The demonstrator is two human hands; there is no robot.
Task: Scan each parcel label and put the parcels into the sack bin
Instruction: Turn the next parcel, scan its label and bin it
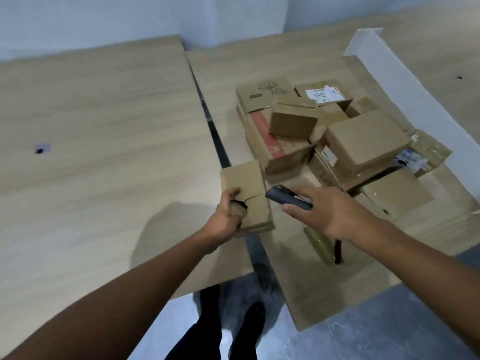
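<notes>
Your left hand [228,211] holds a small parcel [246,196] by its torn side; your right hand [327,209] holds the scanner [288,197].
No label faces the scanner, so the scan may fail; the parcel, above the surface's [104,126] near edge, may slip from the torn flap.

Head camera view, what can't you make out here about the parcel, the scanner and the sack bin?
- Held parcel: no label on the faces shown; the left hand covers its near corner.
- Scanner: mostly hidden under the right hand; motion-blurred.
- Pile of parcels: label print too small.
- Sack bin: not in view.
</notes>
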